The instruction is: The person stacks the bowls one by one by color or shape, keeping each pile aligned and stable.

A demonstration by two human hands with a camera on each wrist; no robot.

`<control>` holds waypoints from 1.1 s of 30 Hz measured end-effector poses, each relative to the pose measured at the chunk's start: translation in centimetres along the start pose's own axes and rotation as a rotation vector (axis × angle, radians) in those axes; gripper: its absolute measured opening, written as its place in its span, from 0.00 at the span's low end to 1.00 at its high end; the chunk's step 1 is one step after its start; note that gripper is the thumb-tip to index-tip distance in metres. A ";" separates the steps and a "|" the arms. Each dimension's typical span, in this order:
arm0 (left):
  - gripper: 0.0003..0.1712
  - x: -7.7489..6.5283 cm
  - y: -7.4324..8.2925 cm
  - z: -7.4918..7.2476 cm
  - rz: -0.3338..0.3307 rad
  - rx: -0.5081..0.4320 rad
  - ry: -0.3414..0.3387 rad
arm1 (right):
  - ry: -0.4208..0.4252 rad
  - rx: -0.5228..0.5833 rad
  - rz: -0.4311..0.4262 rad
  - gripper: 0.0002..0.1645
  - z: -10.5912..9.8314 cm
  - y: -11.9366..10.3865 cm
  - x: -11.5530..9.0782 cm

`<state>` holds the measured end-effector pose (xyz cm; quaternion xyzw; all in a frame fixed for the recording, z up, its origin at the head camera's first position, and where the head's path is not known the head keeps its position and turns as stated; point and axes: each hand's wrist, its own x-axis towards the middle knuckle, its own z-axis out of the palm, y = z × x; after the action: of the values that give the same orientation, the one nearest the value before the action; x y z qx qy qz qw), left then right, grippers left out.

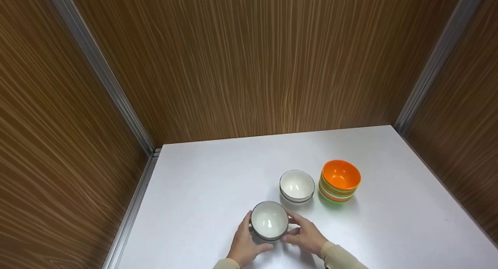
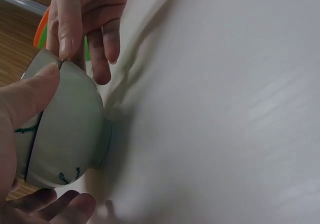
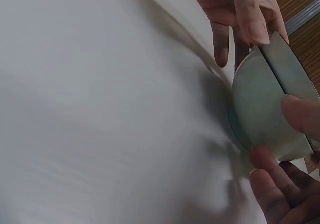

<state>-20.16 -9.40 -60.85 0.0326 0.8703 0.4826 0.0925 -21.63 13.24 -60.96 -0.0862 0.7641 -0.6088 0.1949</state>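
Observation:
Two white bowls (image 1: 269, 220), nested one in the other with dark rims, are between my hands near the front of the table. My left hand (image 1: 244, 243) grips their left side, thumb toward the near side. On the right side, my right hand (image 1: 305, 234) holds them with thumb and fingers. The left wrist view shows the lower bowl (image 2: 75, 129) with small dark green marks and a foot close to the tabletop; whether it touches is unclear. In the right wrist view, both thumbs rest near the seam between the bowls (image 3: 265, 104).
Just behind the held bowls stands another white bowl stack (image 1: 297, 185). To its right is a taller stack of orange, green and white bowls (image 1: 340, 179), an orange one on top. Wood-patterned panels (image 1: 249, 66) enclose the white table (image 1: 194, 191) at the back and sides.

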 end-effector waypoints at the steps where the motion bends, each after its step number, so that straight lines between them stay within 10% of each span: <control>1: 0.70 0.1 0.0 0.1 0.012 0.003 0.011 | 0.006 -0.005 -0.013 0.54 0.1 0.1 0.0; 33: 0.57 7.5 -2.0 -6.4 0.193 0.031 0.061 | 0.166 -0.049 -0.110 0.52 3.5 -2.8 8.4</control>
<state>-28.64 -14.69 -60.17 0.1033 0.8729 0.4764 0.0185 -28.10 6.31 -60.52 -0.0821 0.7864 -0.6049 0.0949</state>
